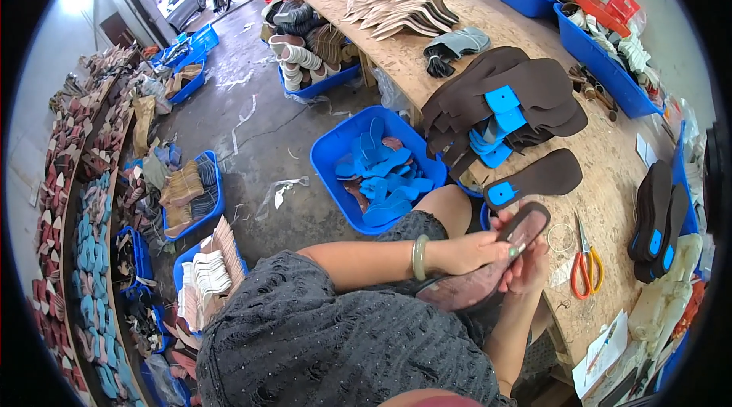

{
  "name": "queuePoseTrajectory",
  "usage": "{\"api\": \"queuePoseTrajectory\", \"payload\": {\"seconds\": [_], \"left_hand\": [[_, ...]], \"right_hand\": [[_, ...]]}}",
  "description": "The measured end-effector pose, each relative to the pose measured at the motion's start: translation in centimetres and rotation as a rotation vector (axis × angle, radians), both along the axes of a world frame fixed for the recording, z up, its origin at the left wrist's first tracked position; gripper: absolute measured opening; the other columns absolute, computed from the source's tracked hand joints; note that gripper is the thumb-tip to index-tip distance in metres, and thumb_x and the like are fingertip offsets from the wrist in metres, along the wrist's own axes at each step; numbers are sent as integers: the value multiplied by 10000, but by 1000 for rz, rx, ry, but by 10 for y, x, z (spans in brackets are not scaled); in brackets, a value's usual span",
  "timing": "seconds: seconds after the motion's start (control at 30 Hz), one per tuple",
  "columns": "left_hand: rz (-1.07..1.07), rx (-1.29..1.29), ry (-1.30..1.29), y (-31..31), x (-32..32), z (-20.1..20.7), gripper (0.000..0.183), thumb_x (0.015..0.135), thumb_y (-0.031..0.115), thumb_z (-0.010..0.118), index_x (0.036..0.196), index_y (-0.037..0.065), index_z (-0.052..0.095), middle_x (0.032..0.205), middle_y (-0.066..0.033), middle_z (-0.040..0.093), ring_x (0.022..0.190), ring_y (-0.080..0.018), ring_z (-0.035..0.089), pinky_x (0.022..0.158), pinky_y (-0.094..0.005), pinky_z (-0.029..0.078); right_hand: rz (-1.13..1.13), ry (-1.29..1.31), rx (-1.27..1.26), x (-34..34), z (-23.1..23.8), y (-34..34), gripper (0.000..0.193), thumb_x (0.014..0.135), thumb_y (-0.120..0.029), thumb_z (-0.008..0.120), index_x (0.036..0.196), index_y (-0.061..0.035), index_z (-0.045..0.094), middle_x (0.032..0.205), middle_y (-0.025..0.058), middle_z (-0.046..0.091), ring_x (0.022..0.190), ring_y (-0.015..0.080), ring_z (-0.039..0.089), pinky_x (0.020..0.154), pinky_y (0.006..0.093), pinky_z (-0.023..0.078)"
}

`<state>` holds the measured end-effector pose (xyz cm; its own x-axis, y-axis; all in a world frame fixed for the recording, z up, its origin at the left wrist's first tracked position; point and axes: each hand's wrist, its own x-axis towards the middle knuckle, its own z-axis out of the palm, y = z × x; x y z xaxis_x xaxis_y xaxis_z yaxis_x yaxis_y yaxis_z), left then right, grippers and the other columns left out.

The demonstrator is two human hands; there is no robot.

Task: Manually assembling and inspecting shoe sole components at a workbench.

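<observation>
Over my lap I hold a mauve-pink insole [457, 290] with a dark edge, tilted, one end raised. My left hand [473, 253], wearing a pale bangle [419, 257], pinches it near the middle with fingers closed. My right hand [531, 268] grips its other side, fingers curled round the edge. Just beyond, on the wooden table, lies a dark brown insole [545, 173] with a blue heel patch [501, 193]. Scissors [585, 270] with orange and yellow handles rest to the right of my right hand.
A pile of brown insoles [526, 75] with blue patches spreads over the table [503, 22]. Left of it stands a blue bin [326, 171] of blue pieces. More brown insoles [654, 213] lie at right. Racks [76, 254] and bins line the left.
</observation>
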<state>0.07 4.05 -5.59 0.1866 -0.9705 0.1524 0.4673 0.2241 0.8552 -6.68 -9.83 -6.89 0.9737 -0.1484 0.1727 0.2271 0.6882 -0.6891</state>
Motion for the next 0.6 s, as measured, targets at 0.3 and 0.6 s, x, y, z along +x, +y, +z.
{"api": "queuePoseTrajectory", "payload": {"seconds": [0.3,0.6], "left_hand": [[-201,139,204,-10,-6,-6,299,1005,220,381,1167,-22,451,1015,-129,592,828,-218,641,768,-337,533],[-328,135,37,-63,17,33,423,991,238,435,1327,91,224,986,-224,590,823,-279,644,751,-410,552]], "right_hand": [[62,119,-16,-20,1,-15,650,795,-277,684,1287,53,416,1033,307,588,827,396,650,594,391,589],[6,142,-323,-27,57,-60,679,856,-312,610,1367,50,349,1107,244,599,394,111,557,312,191,463]]}}
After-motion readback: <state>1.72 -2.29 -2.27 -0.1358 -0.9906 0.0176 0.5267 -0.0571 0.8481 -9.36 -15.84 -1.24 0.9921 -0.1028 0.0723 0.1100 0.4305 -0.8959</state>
